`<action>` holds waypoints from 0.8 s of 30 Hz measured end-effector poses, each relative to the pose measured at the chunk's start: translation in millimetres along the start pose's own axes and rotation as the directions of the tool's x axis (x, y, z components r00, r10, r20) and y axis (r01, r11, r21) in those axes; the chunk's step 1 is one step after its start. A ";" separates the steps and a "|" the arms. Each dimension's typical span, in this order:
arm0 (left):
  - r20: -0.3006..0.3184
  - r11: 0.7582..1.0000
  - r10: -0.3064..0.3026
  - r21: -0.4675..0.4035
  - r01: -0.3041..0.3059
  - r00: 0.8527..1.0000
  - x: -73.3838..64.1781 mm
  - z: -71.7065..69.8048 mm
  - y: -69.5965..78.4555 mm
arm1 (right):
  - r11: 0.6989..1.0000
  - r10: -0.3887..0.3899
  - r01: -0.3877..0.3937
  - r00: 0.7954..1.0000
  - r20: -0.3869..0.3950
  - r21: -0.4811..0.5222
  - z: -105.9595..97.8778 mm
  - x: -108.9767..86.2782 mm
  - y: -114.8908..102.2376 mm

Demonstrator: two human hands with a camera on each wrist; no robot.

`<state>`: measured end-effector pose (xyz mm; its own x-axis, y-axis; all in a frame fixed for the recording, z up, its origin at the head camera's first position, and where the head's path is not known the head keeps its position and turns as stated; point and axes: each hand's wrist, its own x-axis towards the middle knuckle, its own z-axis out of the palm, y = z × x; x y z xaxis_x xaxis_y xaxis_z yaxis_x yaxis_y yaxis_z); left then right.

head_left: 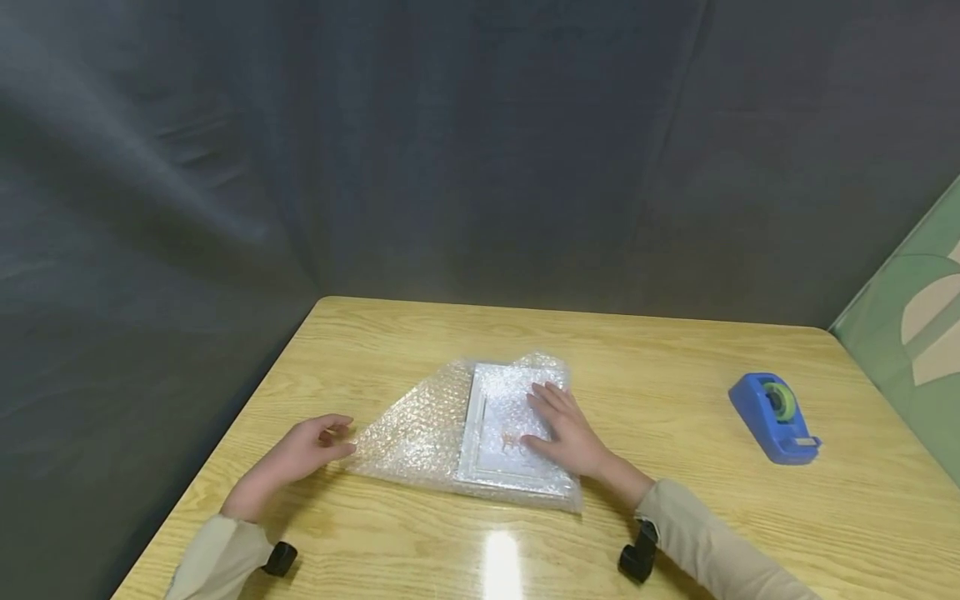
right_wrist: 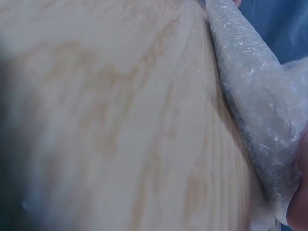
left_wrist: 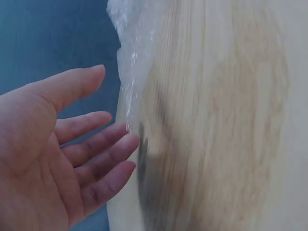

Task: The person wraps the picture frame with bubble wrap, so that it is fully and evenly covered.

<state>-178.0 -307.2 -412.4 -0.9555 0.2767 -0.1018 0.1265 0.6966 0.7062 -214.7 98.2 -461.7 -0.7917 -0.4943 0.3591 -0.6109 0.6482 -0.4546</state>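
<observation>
A white picture frame lies flat on the table under clear bubble wrap, which spreads out to the left in a pointed flap. On the right part of the wrapped frame rests my right hand, palm down with its fingers spread. My left hand is by the tip of the flap, its fingers loosely bent and the thumb apart. In the left wrist view, the fingertips are close to the edge of the wrap; whether they touch it I cannot tell. The right wrist view shows the wrapped side beside a bit of the hand.
A blue tape dispenser with a green roll of tape stands at the right of the wooden table. Behind the table hangs a dark curtain. A green patterned panel is at the right edge.
</observation>
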 end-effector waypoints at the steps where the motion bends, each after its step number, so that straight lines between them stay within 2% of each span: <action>1: 0.010 1.000 0.001 -0.020 -0.001 1.000 -0.1 -0.7 -2.3 | 1.000 0.000 0.000 1.000 0.000 -0.002 0.1 0.0 0.2; 5: 0.056 0.997 0.016 -0.078 -0.012 0.998 1.8 -2.2 -10.1 | 1.000 0.005 -0.005 1.000 0.000 -0.001 -0.3 -0.4 0.1; 9: 0.125 0.985 -0.005 -0.170 0.026 0.992 4.7 -2.1 -15.7 | 1.000 0.007 -0.007 1.000 0.000 -0.002 -0.5 -0.6 -0.2; 14: 0.183 0.937 -0.011 -0.342 0.074 0.983 6.5 -3.9 -17.9 | 1.000 0.007 -0.007 1.000 0.003 0.005 -1.0 -0.5 -1.7; 19: 0.137 0.876 0.015 -0.480 0.054 0.990 7.8 -6.9 -0.3 | 1.000 0.007 -0.007 1.000 0.003 0.000 -0.9 -1.0 -1.3; 24: 0.082 0.859 0.089 -0.511 -0.035 0.993 15.1 0.5 32.1 | 1.000 0.001 -0.001 1.000 -0.002 0.005 -0.5 -0.8 -0.9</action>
<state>-188.2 -280.3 -391.7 -0.9154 0.3909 -0.0959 0.0057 0.2510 0.9680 -213.4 98.3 -461.2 -0.7925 -0.4919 0.3605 -0.6098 0.6460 -0.4591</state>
